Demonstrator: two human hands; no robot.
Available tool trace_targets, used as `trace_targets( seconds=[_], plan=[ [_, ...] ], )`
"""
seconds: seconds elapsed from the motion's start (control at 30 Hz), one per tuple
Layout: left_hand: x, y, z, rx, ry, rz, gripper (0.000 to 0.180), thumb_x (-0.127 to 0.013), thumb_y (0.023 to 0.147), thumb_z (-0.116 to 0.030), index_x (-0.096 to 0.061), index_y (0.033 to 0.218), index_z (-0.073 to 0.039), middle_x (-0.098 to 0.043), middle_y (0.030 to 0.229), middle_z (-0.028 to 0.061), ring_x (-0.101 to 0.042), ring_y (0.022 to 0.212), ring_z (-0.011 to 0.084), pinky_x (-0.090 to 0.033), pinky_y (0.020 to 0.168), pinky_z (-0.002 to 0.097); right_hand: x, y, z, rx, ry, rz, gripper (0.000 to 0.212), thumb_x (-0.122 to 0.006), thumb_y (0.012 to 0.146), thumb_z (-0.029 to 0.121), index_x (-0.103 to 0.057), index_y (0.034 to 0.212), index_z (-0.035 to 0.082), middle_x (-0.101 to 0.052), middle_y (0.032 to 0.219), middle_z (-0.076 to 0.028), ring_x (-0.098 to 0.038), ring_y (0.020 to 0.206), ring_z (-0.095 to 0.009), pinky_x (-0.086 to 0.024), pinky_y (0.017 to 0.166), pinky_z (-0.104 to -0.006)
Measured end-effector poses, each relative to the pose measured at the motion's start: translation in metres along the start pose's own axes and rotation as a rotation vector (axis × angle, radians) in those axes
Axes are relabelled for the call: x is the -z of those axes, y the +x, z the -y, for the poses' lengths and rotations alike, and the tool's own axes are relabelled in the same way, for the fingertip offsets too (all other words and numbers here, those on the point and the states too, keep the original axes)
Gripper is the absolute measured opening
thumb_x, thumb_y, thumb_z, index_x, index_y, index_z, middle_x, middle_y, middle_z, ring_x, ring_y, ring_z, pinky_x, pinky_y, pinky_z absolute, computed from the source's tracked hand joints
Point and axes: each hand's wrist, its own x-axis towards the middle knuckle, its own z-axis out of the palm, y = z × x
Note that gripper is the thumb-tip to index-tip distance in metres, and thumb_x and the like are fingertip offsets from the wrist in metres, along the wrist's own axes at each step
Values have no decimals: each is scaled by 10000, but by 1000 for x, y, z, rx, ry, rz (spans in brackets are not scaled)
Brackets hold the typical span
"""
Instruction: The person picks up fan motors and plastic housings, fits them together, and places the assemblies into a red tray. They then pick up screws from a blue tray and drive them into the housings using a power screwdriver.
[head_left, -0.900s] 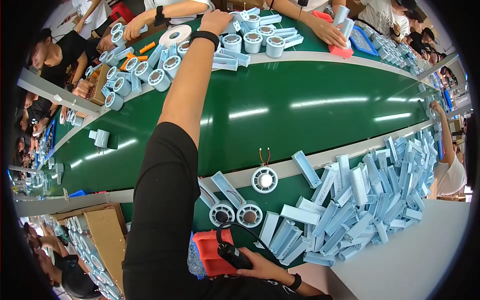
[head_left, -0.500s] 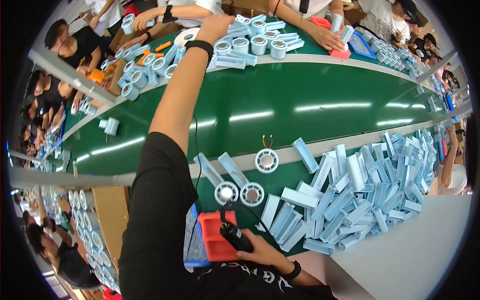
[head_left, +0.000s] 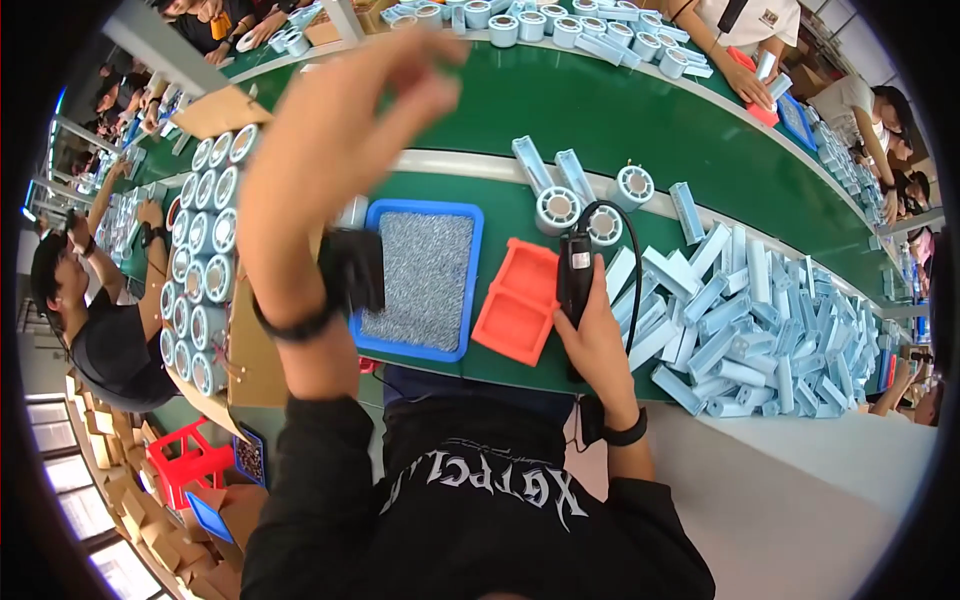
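Note:
My left hand is raised at the upper left, blurred, its thumb apart from the fingers and nothing visible between them. In my right hand is a black corded electric screwdriver, held upright beside a red two-compartment tray. Just beyond its top are round light-blue motor housings, two of them beside light-blue handle shells. A third housing rests to their right. Left of the red tray lies a blue tray filled with small metal screws.
A large heap of light-blue handle shells covers the bench at right. On the left stands a cardboard box with rows of round housings. Across the green conveyor are more housings and a co-worker's hand.
My left hand has come back from the housings across the conveyor toward me. The view has swung down and left, showing the screw tray and box. My right hand keeps the screwdriver, now more upright.

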Motion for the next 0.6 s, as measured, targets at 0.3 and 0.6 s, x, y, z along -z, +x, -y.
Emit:
trace_targets(
  seconds=[0.3,0.6],
  plan=[
    [-50,-182,49,358,-125,513,376,-651,806,-171,-546,1160,-99,-623,879,100,-599,776,253,-480,694,353,14,0,14,-181,-240,122,808,-623,793,219,-153,1405,-21,-481,1176,-328,-564,920,-462,-475,760,-450],
    [-49,-161,50,493,-336,299,356,-650,802,-196,-558,1132,-102,-615,838,96,-585,724,248,-473,661,353,-4,-16,0,21,-538,-99,829,-636,757,195,-161,1404,-15,-540,970,-245,-593,701,-425,-498,604,-458]
  ],
)
